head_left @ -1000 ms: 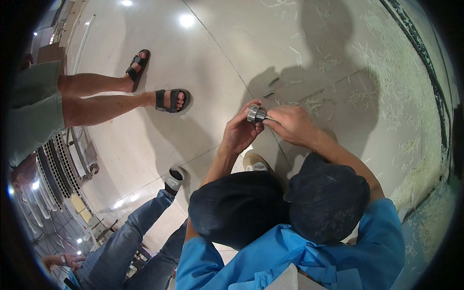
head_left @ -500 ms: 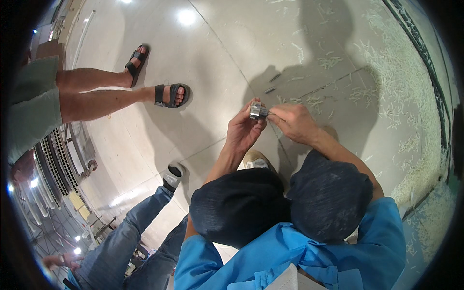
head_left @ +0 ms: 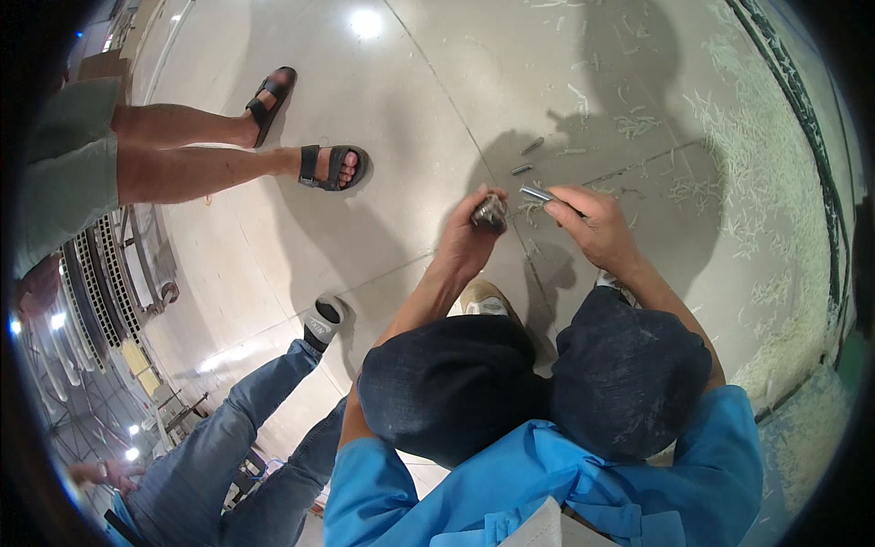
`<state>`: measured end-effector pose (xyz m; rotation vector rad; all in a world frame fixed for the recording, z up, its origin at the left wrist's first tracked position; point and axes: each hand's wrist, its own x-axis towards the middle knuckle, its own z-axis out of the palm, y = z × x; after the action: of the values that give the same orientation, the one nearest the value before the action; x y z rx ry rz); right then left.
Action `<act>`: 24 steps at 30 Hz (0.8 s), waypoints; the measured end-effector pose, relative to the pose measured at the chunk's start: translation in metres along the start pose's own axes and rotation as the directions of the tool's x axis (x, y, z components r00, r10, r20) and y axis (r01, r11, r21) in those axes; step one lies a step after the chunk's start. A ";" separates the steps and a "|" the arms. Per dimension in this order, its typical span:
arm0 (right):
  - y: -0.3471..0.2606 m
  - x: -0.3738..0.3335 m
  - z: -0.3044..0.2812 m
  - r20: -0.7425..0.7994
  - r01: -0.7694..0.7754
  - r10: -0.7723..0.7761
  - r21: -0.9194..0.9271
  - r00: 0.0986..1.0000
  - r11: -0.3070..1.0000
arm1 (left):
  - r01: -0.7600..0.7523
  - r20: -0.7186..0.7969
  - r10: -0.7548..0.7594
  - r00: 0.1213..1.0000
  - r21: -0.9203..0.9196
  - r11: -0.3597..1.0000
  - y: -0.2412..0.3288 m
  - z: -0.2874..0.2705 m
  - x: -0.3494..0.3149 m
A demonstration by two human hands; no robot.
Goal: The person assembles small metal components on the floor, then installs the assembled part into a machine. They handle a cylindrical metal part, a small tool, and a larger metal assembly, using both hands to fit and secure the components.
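Observation:
Wrapped in my left hand (head_left: 463,239) is a short, round, ridged metal part (head_left: 489,213), dark and shiny, its exact kind unclear. To its right, my right hand (head_left: 597,228) pinches a small silvery metal rod (head_left: 538,193) between thumb and fingers. The rod points toward the round part, with a gap between the two. On the floor just beyond lie two similar short metal rods, a nearer one (head_left: 521,169) and a farther one (head_left: 534,145).
Pale shavings (head_left: 756,182) cover the tiled floor (head_left: 437,55) at right, thickest beside a dark strip (head_left: 802,118). A person in sandals (head_left: 333,168) stands at left. Another person in jeans (head_left: 273,392) is at lower left, near stacked slotted profiles (head_left: 100,283).
My right hand has drawn away to the right from the round part, and the rod now shows clearly in its fingers. The round part has tilted in my left hand.

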<state>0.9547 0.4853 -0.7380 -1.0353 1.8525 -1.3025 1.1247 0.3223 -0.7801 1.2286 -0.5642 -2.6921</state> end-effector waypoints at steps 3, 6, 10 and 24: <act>0.002 0.008 0.001 0.043 0.153 -0.149 -0.082 0.988 0.985 | 0.127 -0.021 -0.126 0.992 0.050 0.991 -0.003 0.005 -0.004; 0.008 0.011 0.004 0.116 0.189 -0.173 -0.147 0.978 0.971 | 0.183 0.043 -0.191 0.981 0.154 0.971 0.000 0.006 -0.008; 0.015 0.006 0.002 0.228 0.187 -0.144 -0.178 0.963 0.966 | 0.060 0.121 -0.112 0.986 0.369 0.928 0.000 0.005 -0.008; 0.014 0.004 -0.005 0.238 0.180 -0.125 -0.226 0.963 0.957 | -0.122 0.290 -0.019 0.957 0.458 0.881 0.016 0.005 -0.013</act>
<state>0.9447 0.4869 -0.7500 -1.4207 1.8204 -1.0084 1.1288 0.3124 -0.7613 0.8771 -1.3408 -2.7950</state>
